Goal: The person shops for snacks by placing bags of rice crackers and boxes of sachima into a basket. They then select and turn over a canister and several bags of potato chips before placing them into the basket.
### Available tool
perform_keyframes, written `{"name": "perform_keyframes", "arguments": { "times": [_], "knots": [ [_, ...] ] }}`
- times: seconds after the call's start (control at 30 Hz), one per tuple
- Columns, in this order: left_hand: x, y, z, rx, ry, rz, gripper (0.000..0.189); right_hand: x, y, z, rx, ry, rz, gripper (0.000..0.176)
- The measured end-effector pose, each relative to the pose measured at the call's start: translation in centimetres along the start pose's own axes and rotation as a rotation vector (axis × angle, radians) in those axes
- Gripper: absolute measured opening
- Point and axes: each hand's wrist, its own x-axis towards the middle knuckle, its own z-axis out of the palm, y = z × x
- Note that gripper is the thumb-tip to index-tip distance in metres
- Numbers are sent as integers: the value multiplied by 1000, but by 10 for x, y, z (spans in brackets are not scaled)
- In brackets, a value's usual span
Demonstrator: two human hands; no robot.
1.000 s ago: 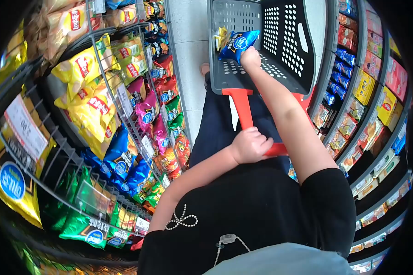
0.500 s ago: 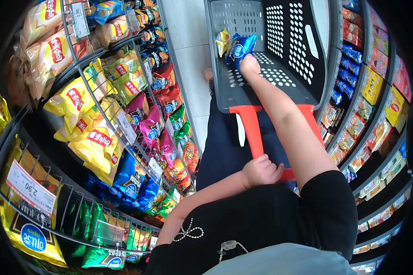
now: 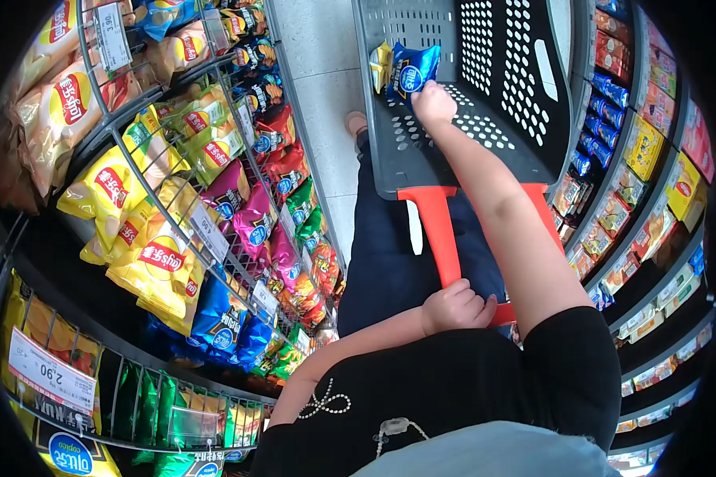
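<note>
My right hand (image 3: 435, 106) reaches into the dark grey shopping basket (image 3: 406, 171) and is closed on the lower corner of a blue chip bag (image 3: 414, 70). This bag stands tilted against the basket's left wall, beside a smaller yellow bag (image 3: 381, 67). Holes pierce the basket's floor and sides. Nearer my body, my left hand (image 3: 457, 307) is wrapped around the red basket handle (image 3: 433, 238), its fingers curled over the bar.
On the left, wire shelves hold yellow Lay's bags (image 3: 155, 258), pink bags (image 3: 254, 222), green bags (image 3: 163, 397) and a price tag (image 3: 52, 370). Packaged snacks (image 3: 644, 147) line the shelves on the right. A pale tiled floor (image 3: 318, 111) runs beside the basket.
The blue bag has turned more upright and shifted up against the yellow bag, with my right hand moving slightly forward. My left hand stays on the handle. The left shelves have shifted slightly in view.
</note>
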Motion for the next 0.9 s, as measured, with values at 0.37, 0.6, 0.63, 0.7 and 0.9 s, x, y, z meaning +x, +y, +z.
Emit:
{"name": "perform_keyframes", "arguments": {
  "times": [0.37,0.6,0.63,0.7,0.9],
  "knots": [
    [-7,2,5,22,0,-16,5,-5,-24,33,61,-219,38,23],
    [-9,0,4,16,-43,3,13,1,-28,39,135,-389,62,25],
    [-9,1,3,13,-58,-2,11,0,-28,37,110,-431,49,26],
    [-8,1,3,10,-51,-6,7,-2,-26,37,113,-462,3,26],
    [3,4,-7,26,-56,-2,13,-20,3,13,147,-477,-113,29]
  ]
}}
